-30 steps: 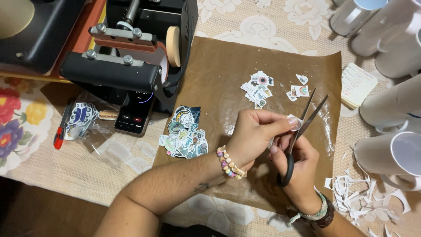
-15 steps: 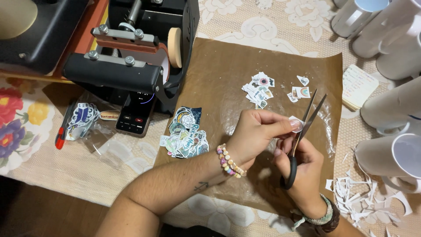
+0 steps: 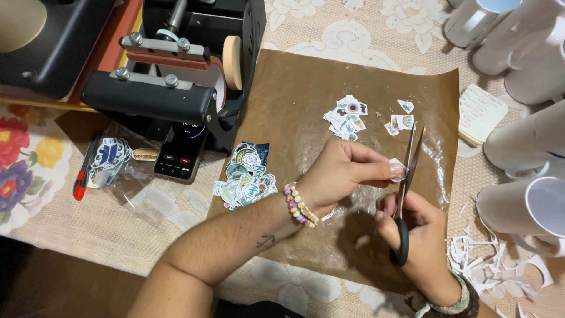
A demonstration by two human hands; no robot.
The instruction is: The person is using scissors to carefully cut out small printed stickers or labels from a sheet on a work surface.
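Scissors [image 3: 406, 188] stand in the right hand [image 3: 418, 241], whose fingers are clenched through the black handle loops; the long axis runs nearly straight away from the person, handles near the body, tips pointing up the table and leaning slightly right. The two blades are parted in a narrow V. The small paper cutout [image 3: 398, 169] sits just left of the blades, at or touching the inner edge, pinched between thumb and fingertips of the left hand [image 3: 344, 174]. So the paper lies to the left of the cutting line, and the left hand, reaching across from the left, is the nearer one to it; the right hand sits below it, toward the body.

Both hands work over a brown sheet of baking paper [image 3: 294, 88] with a clear plastic film on it. By count: one pair of scissors, one cutout in the fingers, one beaded bracelet [image 3: 300, 205] on the left wrist. Three clusters of cut stickers lie on the sheet: a larger pile [image 3: 247, 176] at its left edge and two small groups [image 3: 348, 118] farther up. White paper offcuts [image 3: 488, 259] litter the table at right, too many to count, beside several white mugs [image 3: 529, 153]. A black mug press [image 3: 170, 88] stands upper left.
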